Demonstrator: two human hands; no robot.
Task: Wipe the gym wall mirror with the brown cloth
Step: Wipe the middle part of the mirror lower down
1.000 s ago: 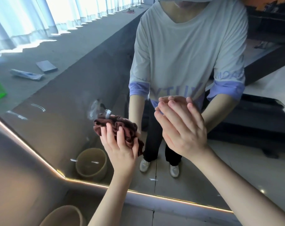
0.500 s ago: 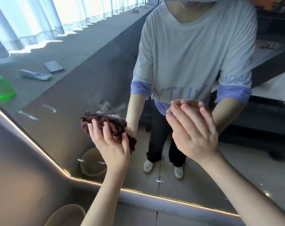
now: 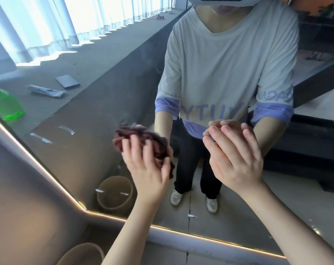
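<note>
Brown cloth (image 3: pixel 138 137) gripped against mirror (image 3: pixel 89 111) by left hand (image 3: pixel 148 168).

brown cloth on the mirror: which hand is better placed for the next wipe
Left. The left hand grips the crumpled brown cloth and holds it against the glass wall mirror. The right hand is open and holds nothing.

Gym/studio rm, big wall mirror (image 3: pixel 89 119) w/ lit LED edge (image 3: pixel 181 232), curtained windows (image 3: pixel 47 25) refl., bare grey floor (image 3: pixel 296 197)
</note>
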